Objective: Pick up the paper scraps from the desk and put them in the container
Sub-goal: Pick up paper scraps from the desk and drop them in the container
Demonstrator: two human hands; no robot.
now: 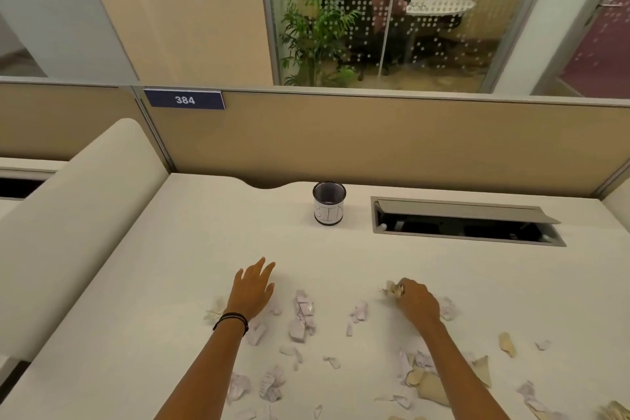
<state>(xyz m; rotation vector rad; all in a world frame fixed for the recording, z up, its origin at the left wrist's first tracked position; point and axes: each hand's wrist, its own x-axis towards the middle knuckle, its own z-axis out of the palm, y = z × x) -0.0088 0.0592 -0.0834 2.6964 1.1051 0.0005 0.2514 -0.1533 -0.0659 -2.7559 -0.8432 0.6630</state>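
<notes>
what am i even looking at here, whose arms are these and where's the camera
There is no machine here. The one picture comes from a camera worn on a person's head, looking forward and down, so the arms are their own. The left hand hovers open over the pale desk. The right hand has its fingers closed on a crumpled paper scrap. Many more paper scraps lie scattered on the desk's near side. Farther back stands a small dark-rimmed container, beside an open cable hatch.

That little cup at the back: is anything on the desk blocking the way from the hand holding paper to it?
Nothing visible does. The right hand grips a paper scrap, and only bare desk lies between it and the cup.
</notes>
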